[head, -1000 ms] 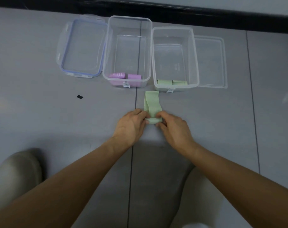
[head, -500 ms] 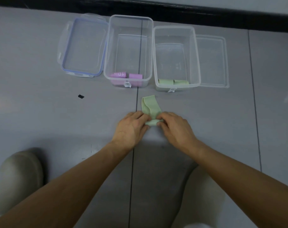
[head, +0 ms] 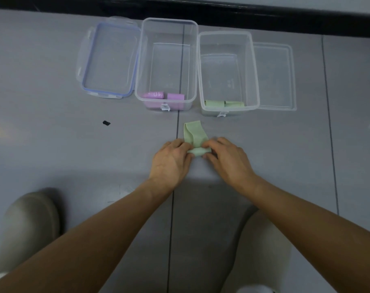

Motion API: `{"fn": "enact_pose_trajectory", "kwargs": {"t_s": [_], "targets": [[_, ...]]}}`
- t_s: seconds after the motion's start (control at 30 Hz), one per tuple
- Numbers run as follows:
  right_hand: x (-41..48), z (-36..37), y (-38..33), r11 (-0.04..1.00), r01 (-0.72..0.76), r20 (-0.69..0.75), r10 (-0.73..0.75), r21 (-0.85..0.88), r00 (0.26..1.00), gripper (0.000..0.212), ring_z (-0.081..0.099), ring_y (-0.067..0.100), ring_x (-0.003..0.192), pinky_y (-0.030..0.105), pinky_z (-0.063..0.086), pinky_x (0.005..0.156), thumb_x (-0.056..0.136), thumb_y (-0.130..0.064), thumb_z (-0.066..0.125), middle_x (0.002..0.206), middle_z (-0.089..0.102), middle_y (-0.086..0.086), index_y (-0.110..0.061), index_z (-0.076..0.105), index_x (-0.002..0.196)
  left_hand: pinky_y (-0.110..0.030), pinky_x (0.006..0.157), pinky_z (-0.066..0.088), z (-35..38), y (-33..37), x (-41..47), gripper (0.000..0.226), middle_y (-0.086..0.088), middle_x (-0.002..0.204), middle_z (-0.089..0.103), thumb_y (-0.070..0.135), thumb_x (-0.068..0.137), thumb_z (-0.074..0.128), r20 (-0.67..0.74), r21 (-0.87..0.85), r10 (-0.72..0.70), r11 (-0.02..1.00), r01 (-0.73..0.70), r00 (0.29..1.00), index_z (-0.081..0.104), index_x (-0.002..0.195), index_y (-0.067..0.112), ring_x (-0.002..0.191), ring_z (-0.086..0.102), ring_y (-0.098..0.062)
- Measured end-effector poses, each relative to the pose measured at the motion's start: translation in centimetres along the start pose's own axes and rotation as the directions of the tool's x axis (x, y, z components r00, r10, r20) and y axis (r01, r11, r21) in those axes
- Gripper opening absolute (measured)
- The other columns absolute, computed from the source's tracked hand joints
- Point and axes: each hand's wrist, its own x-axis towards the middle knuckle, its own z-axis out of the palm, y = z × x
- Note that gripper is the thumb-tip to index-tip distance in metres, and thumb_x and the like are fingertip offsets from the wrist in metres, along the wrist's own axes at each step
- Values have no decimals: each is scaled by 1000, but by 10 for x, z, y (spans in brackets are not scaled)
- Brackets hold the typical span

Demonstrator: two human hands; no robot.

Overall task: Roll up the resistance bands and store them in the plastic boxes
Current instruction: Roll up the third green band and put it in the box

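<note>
A light green resistance band (head: 195,133) lies on the grey floor, partly rolled at its near end. My left hand (head: 171,160) pinches the left end of the roll and my right hand (head: 226,159) pinches the right end. The flat tail of the band points away toward the boxes. Behind it stand two clear plastic boxes: the left box (head: 168,24) holds two rolled pink bands (head: 163,96), the right box (head: 226,34) holds rolled green bands (head: 223,103).
A blue-rimmed lid (head: 110,60) lies left of the boxes and a clear lid (head: 275,77) lies right of them. A small black speck (head: 106,123) sits on the floor at the left. My knees show at the bottom; a dark wall base runs along the back.
The roll has grown and the flat tail has shortened and pulled nearer my hands, its far end skewing slightly left. Both hands stayed in nearly the same spot.
</note>
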Motion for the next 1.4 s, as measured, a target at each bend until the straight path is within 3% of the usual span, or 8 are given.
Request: {"fn": "enact_pose_trajectory", "kwargs": {"t_s": [0.1,0.23,0.47,0.67,1.0,1.1,1.27,1.4], "targets": [[6,-2,-1,999,7,28,-6,-49,1000,24,63,28,94,40,51,75,96,-36,54,109,55,-3,-31,58,119,-33,60,48,-3,1,0,24,-2,90,67,23,84,68,-33,36,16,999,-15,999,66,108,20,76,60,-29],[10,-4,-2,998,-10,45,13,-60,999,25,62,29,92,42,51,77,98,-37,50,108,55,-1,-29,59,120,-32,54,47,0,-4,4,19,0,85,65,31,82,71,-17,88,76,993,-74,997,68,100,25,72,59,-28],[10,-2,-4,1000,-6,-38,7,21,999,21,61,26,88,36,48,72,96,-31,55,104,56,-2,-28,57,117,-36,65,51,-1,-6,11,21,-3,103,62,26,86,68,2,35,52,998,-52,999,70,107,23,84,58,-30],[11,-1,-1,1000,26,-14,-26,-11,1000,32,62,25,90,37,50,72,92,-42,60,109,55,-2,-30,55,121,-39,68,51,-4,-8,21,22,-5,98,65,25,89,63,31,29,61,998,-62,998,70,109,19,82,60,-34],[21,-2,-3,997,-7,-80,13,79,997,29,61,23,99,38,50,80,93,-30,61,113,62,-1,-26,60,123,-40,67,50,-7,-15,29,16,-4,94,63,28,93,54,38,10,64,998,-64,997,63,103,18,81,58,-33],[21,-2,-4,997,5,-79,1,76,997,26,61,23,98,40,50,79,95,-28,58,112,61,-1,-27,60,121,-38,64,50,-7,-15,29,19,-4,98,61,32,91,59,15,29,101,994,-101,995,64,101,18,80,59,-32],[35,-10,-6,999,-17,-22,18,29,1000,24,60,25,97,42,50,82,99,-33,51,106,58,0,-30,62,120,-39,63,53,-12,-16,30,38,-6,103,60,27,82,70,29,74,172,982,-174,985,62,119,21,82,59,-32],[39,-12,-9,999,-29,-8,30,12,1000,25,60,25,97,41,49,81,100,-34,48,107,57,0,-29,62,120,-39,62,52,-11,-17,39,28,-7,98,62,22,80,72,12,69,164,984,-165,986,68,108,21,76,60,-34]]}}
